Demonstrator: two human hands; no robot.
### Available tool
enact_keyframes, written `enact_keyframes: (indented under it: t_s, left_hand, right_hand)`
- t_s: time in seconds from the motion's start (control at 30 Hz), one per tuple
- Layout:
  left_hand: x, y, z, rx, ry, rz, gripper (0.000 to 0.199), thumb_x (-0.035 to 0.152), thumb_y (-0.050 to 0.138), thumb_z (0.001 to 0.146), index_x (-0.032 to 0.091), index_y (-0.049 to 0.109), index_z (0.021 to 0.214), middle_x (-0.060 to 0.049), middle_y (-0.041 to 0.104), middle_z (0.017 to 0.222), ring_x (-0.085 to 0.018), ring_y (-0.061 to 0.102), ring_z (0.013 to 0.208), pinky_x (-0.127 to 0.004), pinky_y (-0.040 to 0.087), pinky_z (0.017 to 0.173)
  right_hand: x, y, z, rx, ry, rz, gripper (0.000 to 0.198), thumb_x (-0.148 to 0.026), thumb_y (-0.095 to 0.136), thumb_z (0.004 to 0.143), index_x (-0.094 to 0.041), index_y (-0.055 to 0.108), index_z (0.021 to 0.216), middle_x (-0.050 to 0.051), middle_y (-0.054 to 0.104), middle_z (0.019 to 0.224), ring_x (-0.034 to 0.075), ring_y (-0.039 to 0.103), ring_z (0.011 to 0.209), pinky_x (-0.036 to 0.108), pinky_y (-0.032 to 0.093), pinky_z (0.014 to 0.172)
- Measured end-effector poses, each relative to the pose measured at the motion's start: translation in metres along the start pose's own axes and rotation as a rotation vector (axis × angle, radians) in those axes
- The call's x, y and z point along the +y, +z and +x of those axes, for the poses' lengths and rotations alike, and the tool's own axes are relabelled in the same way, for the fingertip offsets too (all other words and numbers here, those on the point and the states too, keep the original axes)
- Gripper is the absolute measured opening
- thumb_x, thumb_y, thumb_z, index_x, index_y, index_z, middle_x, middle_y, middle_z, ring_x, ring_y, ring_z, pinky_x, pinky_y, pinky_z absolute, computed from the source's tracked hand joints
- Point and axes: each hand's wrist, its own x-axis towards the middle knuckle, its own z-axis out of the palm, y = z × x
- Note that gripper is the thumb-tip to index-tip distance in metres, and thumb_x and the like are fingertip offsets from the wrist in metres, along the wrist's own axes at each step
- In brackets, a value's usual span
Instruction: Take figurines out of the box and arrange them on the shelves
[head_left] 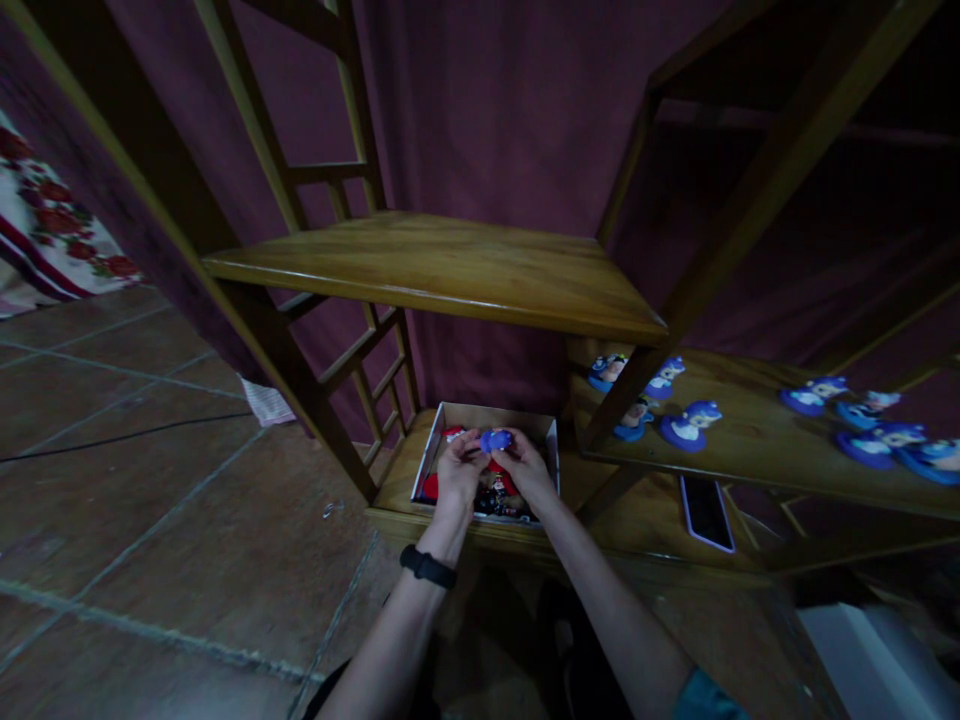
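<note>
Between both hands, just above an open cardboard box [555, 460], is a small blue figurine [496, 440]. My left hand [459, 468] closes its fingers on the figurine's left side; a black band circles that wrist. My right hand [529, 468] grips it from the right. Inside the box lie several red and black figurines [498, 484], partly hidden by my hands. The box sits on the lowest board [405, 470] of a wooden shelf unit.
Several blue-based figurines [691, 426] stand on the shelf to the right. Below them lies a phone [706, 512]. A wooden shelf board [450, 262] juts out above the box. A white box-like object [870, 650] is at lower right, and a cable [127, 436] crosses the tiled floor.
</note>
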Motion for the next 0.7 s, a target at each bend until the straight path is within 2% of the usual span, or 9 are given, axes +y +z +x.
enact_keyframes:
  t_s: [0.17, 0.33, 0.6, 0.7]
  left_hand:
    - [0.003, 0.000, 0.000, 0.003, 0.005, -0.006, 0.045, 0.017, 0.077, 0.049, 0.013, 0.063, 0.091, -0.002, 0.064, 0.077, -0.010, 0.057, 0.063, -0.026, 0.044, 0.066]
    - [0.008, 0.001, -0.001, 0.018, -0.037, -0.032, 0.041, 0.015, 0.077, 0.051, 0.013, 0.064, 0.089, -0.002, 0.065, 0.073, -0.009, 0.057, 0.059, -0.023, 0.045, 0.060]
    - [0.014, -0.004, -0.001, 0.004, -0.228, -0.143, 0.030, 0.005, 0.073, 0.058, 0.012, 0.064, 0.086, -0.006, 0.068, 0.076, -0.012, 0.062, 0.065, -0.021, 0.049, 0.062]
    - [0.018, -0.007, 0.000, 0.001, -0.289, -0.171, 0.024, 0.005, 0.069, 0.064, 0.013, 0.064, 0.086, -0.004, 0.068, 0.075, -0.009, 0.061, 0.059, -0.018, 0.049, 0.057]
  right_hand:
    - [-0.004, 0.001, 0.000, -0.013, -0.030, 0.007, 0.035, -0.025, 0.061, 0.067, -0.024, 0.057, 0.102, 0.000, 0.060, 0.102, 0.016, 0.057, 0.090, 0.029, 0.043, 0.086]
    - [-0.007, 0.002, -0.001, -0.028, -0.015, -0.004, 0.036, -0.024, 0.061, 0.066, -0.025, 0.058, 0.102, -0.001, 0.061, 0.103, 0.016, 0.058, 0.090, 0.029, 0.044, 0.085]
    - [-0.003, 0.004, -0.001, -0.040, 0.019, -0.014, 0.039, -0.028, 0.063, 0.066, -0.025, 0.058, 0.104, 0.001, 0.063, 0.102, 0.018, 0.058, 0.094, 0.033, 0.044, 0.088]
    - [-0.001, 0.003, -0.001, -0.043, 0.019, -0.035, 0.035, -0.031, 0.062, 0.069, -0.024, 0.060, 0.102, 0.001, 0.064, 0.099, 0.018, 0.058, 0.092, 0.033, 0.044, 0.087]
